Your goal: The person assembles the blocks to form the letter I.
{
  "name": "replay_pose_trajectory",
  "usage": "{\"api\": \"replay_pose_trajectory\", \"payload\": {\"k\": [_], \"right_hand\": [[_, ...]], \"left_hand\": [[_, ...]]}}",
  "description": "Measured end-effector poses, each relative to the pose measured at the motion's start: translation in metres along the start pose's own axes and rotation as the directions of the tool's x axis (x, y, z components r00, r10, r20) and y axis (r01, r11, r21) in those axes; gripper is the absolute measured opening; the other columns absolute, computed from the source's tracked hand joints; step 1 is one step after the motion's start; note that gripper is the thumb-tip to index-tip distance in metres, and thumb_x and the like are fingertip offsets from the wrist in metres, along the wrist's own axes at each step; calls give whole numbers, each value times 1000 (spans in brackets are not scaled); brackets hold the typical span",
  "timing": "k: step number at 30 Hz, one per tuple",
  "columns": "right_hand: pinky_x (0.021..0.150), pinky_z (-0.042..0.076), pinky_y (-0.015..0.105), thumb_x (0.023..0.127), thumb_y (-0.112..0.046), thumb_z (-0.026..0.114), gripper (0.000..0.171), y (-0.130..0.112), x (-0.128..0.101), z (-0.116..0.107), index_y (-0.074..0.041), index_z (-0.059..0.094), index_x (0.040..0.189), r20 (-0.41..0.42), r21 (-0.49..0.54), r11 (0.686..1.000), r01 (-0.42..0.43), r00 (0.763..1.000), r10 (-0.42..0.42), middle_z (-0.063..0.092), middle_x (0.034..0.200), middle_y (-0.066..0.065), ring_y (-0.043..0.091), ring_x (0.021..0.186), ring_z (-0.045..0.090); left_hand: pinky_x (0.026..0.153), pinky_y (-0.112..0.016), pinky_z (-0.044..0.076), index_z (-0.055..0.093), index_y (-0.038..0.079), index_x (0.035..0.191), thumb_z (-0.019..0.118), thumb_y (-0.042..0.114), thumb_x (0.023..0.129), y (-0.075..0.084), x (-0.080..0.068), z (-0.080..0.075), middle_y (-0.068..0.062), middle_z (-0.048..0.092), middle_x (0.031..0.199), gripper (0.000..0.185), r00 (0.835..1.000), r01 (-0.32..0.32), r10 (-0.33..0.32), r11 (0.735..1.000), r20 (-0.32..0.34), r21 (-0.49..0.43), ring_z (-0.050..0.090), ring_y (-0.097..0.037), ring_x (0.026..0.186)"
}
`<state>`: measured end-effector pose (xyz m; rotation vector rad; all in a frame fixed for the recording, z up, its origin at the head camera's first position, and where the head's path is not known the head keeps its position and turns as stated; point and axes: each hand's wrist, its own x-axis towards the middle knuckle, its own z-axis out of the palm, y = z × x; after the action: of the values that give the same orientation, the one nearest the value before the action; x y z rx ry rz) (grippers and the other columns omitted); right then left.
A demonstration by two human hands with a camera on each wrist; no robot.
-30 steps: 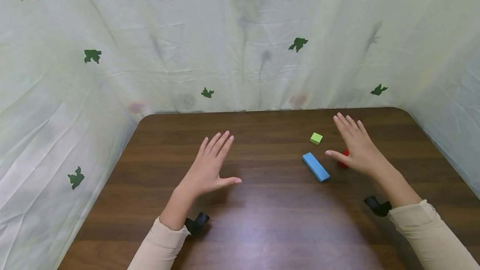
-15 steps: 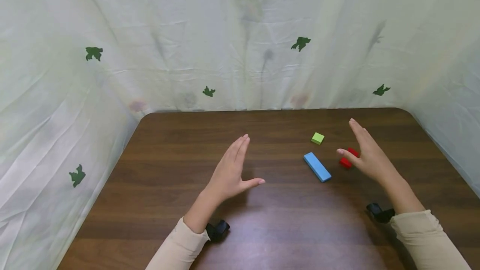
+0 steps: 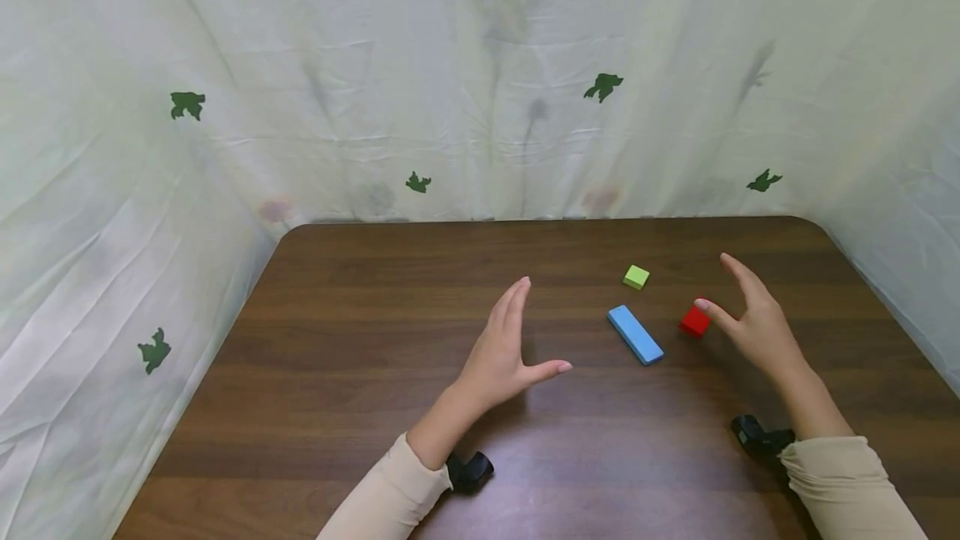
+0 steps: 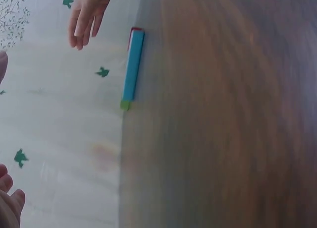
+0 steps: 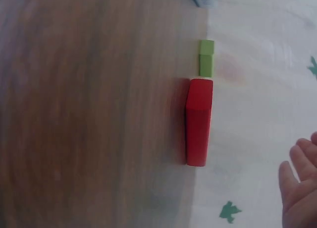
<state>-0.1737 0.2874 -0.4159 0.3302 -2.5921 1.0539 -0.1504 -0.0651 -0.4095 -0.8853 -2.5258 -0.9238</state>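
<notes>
Both hands have turned on edge, fingers straight, holding nothing. The left hand (image 3: 504, 352) has slid toward the blue block (image 3: 634, 334); the right hand (image 3: 752, 322) has uncovered the red block (image 3: 694, 321), thumb beside it, apparently closing in.

Three blocks on the table (image 3: 360, 407), all in its right half, toward the far edge. Small cube (image 3: 636, 277) lies nearest the far edge. Long flat block (image 3: 634, 334) sits just in front of it, slightly left, angled. Third block (image 3: 694, 321) just right of the long one, apart from it. Left hand (image 3: 506, 357) above table centre, left of the blocks. Right hand (image 3: 753, 319) just right of the third block, nearer the right edge.
</notes>
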Motion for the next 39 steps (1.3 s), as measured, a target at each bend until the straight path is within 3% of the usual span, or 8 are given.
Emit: {"api": "replay_pose_trajectory", "payload": {"k": [9,19,27,39], "right_hand": [[97,24,48,80,-18,69,74,15,-6,3,-5,27,140,5,89,990,-110,994,110,32,137,22,40,124,29],[94,23,55,82,-24,67,75,33,-12,10,-1,25,140,69,116,978,-172,984,164,31,137,26,42,124,27],[90,28,57,81,-24,68,77,37,-13,12,5,24,137,148,110,971,-210,970,193,32,134,31,48,119,31],[89,30,57,82,-26,67,76,42,-15,15,10,25,135,204,86,973,-213,960,192,32,131,33,51,113,34]], "left_hand": [[101,-41,27,6,7,143,72,49,69,11,3,25,-9,14,145,108,994,90,-82,988,66,-125,17,-22,131],[100,-40,28,12,6,142,75,44,67,16,10,52,-10,17,144,105,978,195,-172,955,117,-224,19,-21,130],[99,-39,29,12,8,143,75,45,66,23,18,70,-7,17,144,105,961,261,-227,934,160,-245,21,-20,130],[101,-33,27,18,2,140,77,43,66,28,26,95,-11,21,142,104,952,284,-252,938,172,-198,22,-19,129]]}}
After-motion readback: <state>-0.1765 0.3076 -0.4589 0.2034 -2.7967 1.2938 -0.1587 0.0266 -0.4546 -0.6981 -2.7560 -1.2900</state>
